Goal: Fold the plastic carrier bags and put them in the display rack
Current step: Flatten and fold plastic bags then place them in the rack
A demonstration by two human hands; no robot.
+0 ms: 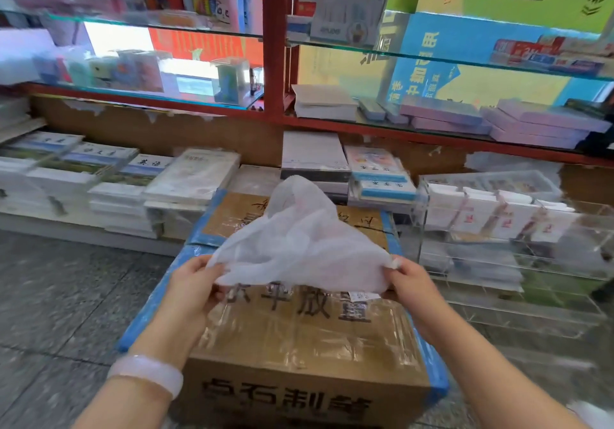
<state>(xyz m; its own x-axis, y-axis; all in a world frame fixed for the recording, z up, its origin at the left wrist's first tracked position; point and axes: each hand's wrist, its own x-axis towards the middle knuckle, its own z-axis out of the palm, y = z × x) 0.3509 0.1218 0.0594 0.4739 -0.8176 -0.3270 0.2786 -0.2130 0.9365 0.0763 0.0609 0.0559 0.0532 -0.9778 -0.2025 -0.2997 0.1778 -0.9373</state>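
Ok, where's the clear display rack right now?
Head view, right side: the clear display rack sits on the floor beside the taped cardboard box, right of the right hand.

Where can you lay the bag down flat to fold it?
The near cardboard box top is bare below the plastic bag, between left hand and right hand. Book stacks left and the clear rack right are crowded.
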